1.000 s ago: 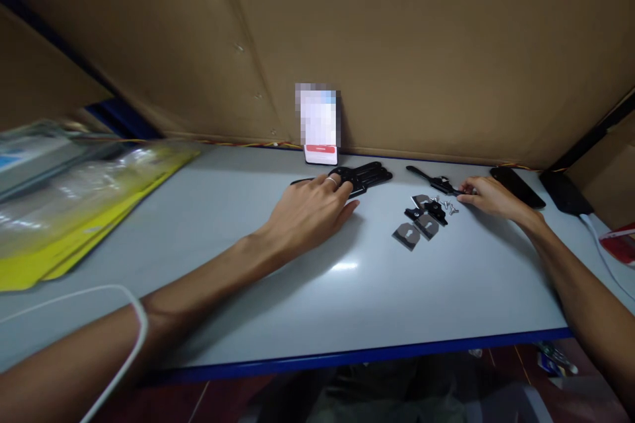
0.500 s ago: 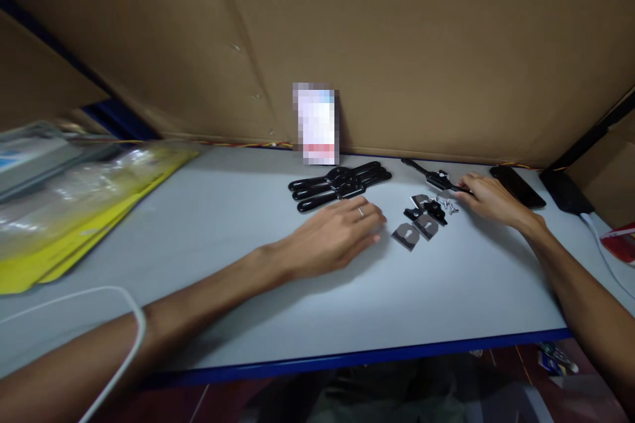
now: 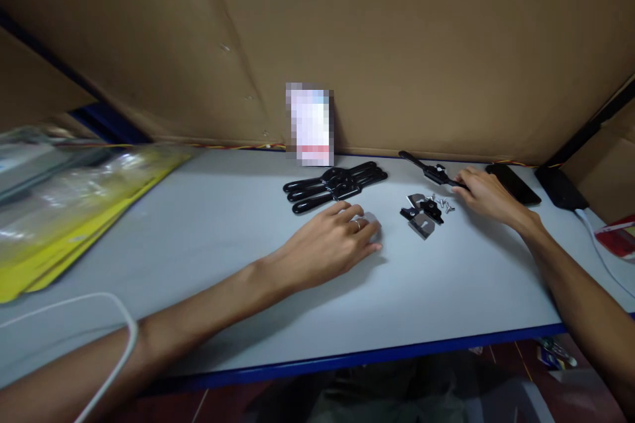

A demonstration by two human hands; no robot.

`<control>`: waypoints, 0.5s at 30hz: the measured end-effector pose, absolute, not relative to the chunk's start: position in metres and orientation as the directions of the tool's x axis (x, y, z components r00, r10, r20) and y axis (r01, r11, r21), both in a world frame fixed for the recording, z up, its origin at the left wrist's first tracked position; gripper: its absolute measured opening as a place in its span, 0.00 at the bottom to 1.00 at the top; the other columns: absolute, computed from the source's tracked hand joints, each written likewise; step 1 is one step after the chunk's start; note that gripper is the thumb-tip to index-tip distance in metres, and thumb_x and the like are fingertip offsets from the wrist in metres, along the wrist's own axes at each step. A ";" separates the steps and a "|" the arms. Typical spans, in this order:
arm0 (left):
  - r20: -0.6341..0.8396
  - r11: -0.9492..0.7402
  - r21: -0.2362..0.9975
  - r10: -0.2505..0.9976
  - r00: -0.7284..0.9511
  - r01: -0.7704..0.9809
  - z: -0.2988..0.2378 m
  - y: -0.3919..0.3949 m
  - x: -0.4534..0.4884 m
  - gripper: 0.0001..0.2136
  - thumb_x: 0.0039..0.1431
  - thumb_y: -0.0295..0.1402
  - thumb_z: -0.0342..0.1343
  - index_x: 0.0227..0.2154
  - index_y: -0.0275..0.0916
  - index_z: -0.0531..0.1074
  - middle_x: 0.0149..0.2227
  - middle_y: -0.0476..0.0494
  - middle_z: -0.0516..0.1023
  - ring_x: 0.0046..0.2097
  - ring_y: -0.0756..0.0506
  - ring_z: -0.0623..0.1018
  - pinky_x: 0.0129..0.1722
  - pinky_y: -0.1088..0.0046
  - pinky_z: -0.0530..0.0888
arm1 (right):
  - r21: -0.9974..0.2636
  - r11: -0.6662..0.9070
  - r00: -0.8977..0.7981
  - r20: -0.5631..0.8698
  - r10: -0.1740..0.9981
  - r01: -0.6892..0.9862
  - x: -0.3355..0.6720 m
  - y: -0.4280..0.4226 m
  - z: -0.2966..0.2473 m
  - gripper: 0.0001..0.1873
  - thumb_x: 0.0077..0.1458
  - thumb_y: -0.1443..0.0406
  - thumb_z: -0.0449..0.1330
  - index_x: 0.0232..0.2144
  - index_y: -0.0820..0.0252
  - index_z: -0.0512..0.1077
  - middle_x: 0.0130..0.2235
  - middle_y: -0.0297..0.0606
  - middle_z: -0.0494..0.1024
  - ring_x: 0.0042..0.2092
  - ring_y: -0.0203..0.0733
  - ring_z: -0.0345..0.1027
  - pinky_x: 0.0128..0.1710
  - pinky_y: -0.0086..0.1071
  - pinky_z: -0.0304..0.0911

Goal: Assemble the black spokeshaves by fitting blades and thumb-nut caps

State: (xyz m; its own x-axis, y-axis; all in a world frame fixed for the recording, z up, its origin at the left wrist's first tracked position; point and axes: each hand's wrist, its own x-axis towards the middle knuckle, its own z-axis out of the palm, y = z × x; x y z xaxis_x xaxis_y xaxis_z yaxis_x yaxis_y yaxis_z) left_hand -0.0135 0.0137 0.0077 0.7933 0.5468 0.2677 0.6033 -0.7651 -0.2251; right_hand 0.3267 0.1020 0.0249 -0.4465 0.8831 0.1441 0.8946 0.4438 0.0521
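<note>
My left hand [image 3: 342,238] hovers low over the table, fingers curled in a pinch round a flat metal blade [image 3: 373,219], mostly hidden by the fingers. My right hand [image 3: 483,195] grips one handle of a black spokeshave [image 3: 436,174] near the back edge. Between the hands lie a slotted blade [image 3: 422,226], another blade [image 3: 415,199] partly covered, black cap pieces [image 3: 431,211] and several small silver screws [image 3: 446,206]. Just behind my left hand, several more black spokeshave bodies [image 3: 312,203] rest side by side.
A phone with a blurred screen [image 3: 310,125] leans on the cardboard wall [image 3: 397,46]. Plastic bags over yellow sheets [image 3: 99,225] lie left. A dark phone [image 3: 513,184] and a black adapter with a white cable [image 3: 560,188] sit right. A white cable [image 3: 131,327] crosses my left forearm.
The nearest slotted blade has left the table and is now in my left hand, which has closed on it and drawn slightly left. My right hand still holds the spokeshave.
</note>
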 end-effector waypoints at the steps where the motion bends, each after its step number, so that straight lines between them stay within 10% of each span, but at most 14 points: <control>1: 0.260 -0.764 -0.206 0.560 0.787 0.612 0.005 0.015 -0.014 0.24 0.75 0.44 0.36 0.54 0.34 0.71 0.48 0.35 0.81 0.53 0.38 0.77 0.50 0.60 0.71 | 0.055 0.443 -0.446 0.142 0.883 0.895 0.327 0.102 0.025 0.10 0.66 0.63 0.52 0.41 0.62 0.70 0.44 0.51 0.77 0.44 0.53 0.72 0.42 0.39 0.62; 8: 0.295 -0.738 -0.079 0.625 0.723 0.670 -0.012 0.025 -0.018 0.38 0.71 0.56 0.30 0.71 0.38 0.24 0.73 0.34 0.49 0.74 0.32 0.46 0.69 0.47 0.50 | 0.049 0.447 -0.449 0.152 0.881 0.893 0.325 0.100 0.026 0.11 0.67 0.63 0.51 0.41 0.61 0.70 0.44 0.50 0.77 0.43 0.53 0.72 0.42 0.41 0.63; 15: 0.486 -0.711 -0.079 0.584 0.650 0.699 -0.004 0.028 -0.020 0.39 0.70 0.56 0.35 0.71 0.40 0.23 0.74 0.33 0.45 0.74 0.33 0.44 0.71 0.47 0.46 | -0.030 0.487 -0.473 0.187 0.861 0.873 0.314 0.088 0.031 0.10 0.67 0.62 0.50 0.41 0.60 0.69 0.44 0.49 0.75 0.44 0.52 0.70 0.42 0.40 0.62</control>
State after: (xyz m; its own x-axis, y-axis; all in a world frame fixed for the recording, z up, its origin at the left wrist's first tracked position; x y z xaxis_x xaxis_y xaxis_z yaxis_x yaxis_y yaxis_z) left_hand -0.0199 0.0282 -0.0036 0.6498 0.5842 0.4863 0.6987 -0.7110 -0.0795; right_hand 0.3141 0.0879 0.0306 -0.4735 0.8607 0.1872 0.8730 0.4869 -0.0303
